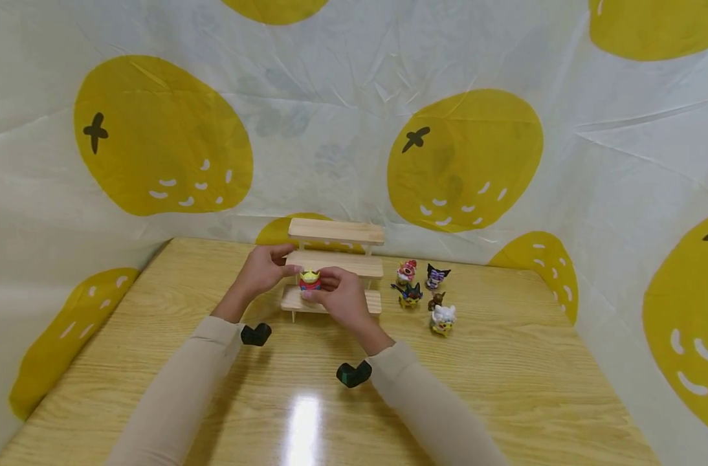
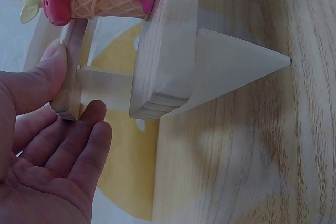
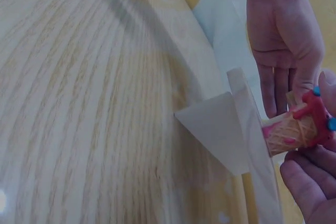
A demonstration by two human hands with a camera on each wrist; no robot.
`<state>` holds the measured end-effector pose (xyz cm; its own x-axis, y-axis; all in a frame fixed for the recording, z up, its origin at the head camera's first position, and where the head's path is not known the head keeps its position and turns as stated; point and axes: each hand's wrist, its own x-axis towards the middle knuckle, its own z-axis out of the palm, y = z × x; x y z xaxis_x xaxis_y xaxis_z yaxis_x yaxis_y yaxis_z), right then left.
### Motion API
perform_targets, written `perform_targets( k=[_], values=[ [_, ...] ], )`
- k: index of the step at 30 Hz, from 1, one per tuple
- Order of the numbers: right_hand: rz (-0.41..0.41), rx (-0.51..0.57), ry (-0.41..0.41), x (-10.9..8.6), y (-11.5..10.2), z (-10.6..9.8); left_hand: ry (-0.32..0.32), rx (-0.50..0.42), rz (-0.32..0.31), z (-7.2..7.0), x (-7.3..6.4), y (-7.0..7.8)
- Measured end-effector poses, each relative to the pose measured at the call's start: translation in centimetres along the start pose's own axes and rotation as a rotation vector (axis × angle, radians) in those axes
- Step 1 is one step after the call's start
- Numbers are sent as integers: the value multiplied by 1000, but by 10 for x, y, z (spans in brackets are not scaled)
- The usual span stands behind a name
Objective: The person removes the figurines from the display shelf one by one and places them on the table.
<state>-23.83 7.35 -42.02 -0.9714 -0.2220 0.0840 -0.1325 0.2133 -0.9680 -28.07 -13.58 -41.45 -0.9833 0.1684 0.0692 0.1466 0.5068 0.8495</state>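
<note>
A small toy figurine with a yellow-topped head, red body and waffle-cone base stands on the lowest tier of a three-tier wooden display stand. My right hand pinches its upper part between thumb and fingers; in the right wrist view its cone base meets the shelf. My left hand holds the left end of the middle tier. In the left wrist view the thumb lies on top of that board and the other fingers extend beneath it.
Several small figurines stand right of the stand, among them a black-and-purple one, a brown one and a white-topped one. The wood-grain table meets a white cloth backdrop with yellow fruit prints behind the stand.
</note>
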Motion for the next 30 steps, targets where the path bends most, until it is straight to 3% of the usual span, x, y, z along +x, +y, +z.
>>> perform_targets(
  k=[13, 30],
  values=[
    [-30, -66, 74, 5, 3, 6, 18, 3, 2, 1, -1, 1],
    [-31, -71, 90, -2, 5, 3, 23, 12, 3, 2, -3, 2]
  ],
)
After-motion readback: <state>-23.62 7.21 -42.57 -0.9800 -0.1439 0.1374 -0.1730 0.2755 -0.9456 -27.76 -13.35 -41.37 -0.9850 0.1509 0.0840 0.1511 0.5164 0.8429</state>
